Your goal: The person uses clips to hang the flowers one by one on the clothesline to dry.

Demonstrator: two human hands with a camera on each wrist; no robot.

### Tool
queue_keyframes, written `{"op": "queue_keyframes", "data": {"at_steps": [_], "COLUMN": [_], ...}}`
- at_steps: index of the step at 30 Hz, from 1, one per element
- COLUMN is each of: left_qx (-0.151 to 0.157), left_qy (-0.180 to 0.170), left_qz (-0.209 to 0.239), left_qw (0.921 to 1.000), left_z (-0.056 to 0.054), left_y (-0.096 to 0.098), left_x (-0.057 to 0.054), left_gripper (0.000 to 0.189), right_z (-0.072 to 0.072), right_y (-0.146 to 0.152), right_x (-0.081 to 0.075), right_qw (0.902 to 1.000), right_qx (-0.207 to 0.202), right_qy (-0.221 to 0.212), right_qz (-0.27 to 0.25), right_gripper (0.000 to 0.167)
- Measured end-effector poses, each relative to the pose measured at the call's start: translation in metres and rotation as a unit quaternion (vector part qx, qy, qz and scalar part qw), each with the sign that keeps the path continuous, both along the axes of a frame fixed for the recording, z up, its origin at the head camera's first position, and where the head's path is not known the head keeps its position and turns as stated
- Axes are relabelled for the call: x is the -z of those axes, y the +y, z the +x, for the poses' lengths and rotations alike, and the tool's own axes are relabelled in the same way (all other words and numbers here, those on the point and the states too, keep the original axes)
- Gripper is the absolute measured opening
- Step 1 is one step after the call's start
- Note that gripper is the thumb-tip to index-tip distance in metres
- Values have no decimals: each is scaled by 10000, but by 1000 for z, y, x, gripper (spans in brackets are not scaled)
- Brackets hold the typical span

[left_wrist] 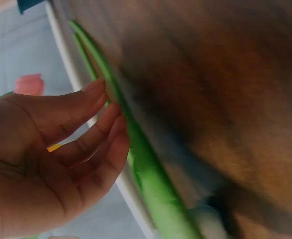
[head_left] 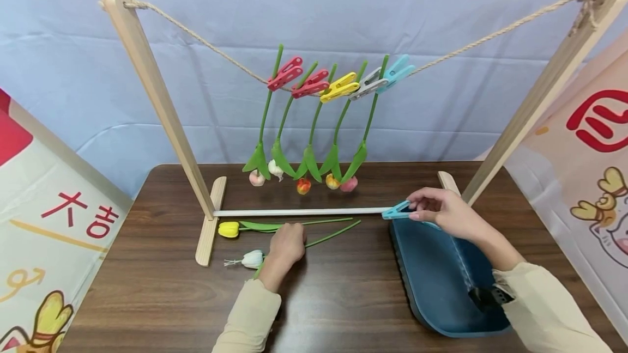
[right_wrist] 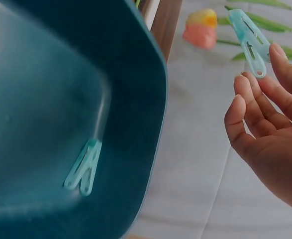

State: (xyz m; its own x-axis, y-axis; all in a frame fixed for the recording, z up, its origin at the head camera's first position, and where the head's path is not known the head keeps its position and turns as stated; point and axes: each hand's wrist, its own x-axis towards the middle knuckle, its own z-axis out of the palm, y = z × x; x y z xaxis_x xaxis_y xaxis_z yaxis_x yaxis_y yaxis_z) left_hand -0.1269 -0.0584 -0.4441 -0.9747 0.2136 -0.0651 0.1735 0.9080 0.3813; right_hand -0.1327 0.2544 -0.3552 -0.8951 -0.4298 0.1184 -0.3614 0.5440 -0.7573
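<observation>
My left hand [head_left: 288, 241] is low over the table, thumb and fingertips pinching the green stem [left_wrist: 103, 62] of a white artificial tulip [head_left: 252, 259]. Just behind it lies a yellow tulip [head_left: 228, 229], its stem pointing right. My right hand [head_left: 444, 208] pinches a light-blue clothespin [head_left: 396, 210] between thumb and fingers, above the far rim of a dark blue basin [head_left: 417, 287]. Inside that basin, the right wrist view shows another light-blue clothespin [right_wrist: 84, 167]. Several tulips [head_left: 303, 186] hang heads down from a rope, held by red, yellow, grey and blue clothespins [head_left: 339, 87].
A wooden frame with a left post [head_left: 157, 97] and a right post [head_left: 544, 91] carries the sagging rope [head_left: 490, 34]. A white rod [head_left: 299, 212] joins the posts low down. Printed banners [head_left: 59, 233] flank the brown table [head_left: 162, 287].
</observation>
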Motion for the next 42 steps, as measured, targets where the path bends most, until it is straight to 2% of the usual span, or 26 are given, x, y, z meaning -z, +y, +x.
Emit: {"op": "queue_keyframes", "data": {"at_steps": [3, 5, 10, 16, 20, 24, 29, 36, 42], "left_qx": [-25, -3, 100, 212, 424, 599, 608, 659, 612], "left_qy": [23, -87, -283, 132, 410, 736, 1042, 1613, 1767], "left_qz": [-169, -166, 19, 210, 558, 744, 1029, 1394, 1662], "left_qw": [9999, 9998, 9995, 9995, 9967, 9927, 9874, 9748, 9682], "left_z": [1, 1, 3, 7, 9, 8, 5, -1, -7], "left_y": [0, 0, -1, -1, 2, 9, 19, 35, 50], "left_x": [6, 8, 7, -4, -15, -30, -50, -76, -99], "left_gripper": [35, 33, 34, 29, 25, 23, 22, 17, 16], "right_z": [3, 4, 5, 4, 4, 5, 5, 5, 5], "right_y": [10, 14, 21, 24, 25, 26, 27, 28, 28], "right_x": [-1, -1, -2, -5, -6, -7, -11, -15, -16], "right_qw": [9999, 9996, 9984, 9956, 9949, 9948, 9948, 9926, 9888], "right_qx": [64, 136, 375, 695, 769, 777, 763, 774, 830], "right_qy": [85, 141, 150, 177, 181, 223, 358, 605, 888], "right_qz": [120, 195, 398, 607, 635, 626, 575, 711, 870], "right_gripper": [22, 21, 18, 19, 19, 19, 19, 16, 9]}}
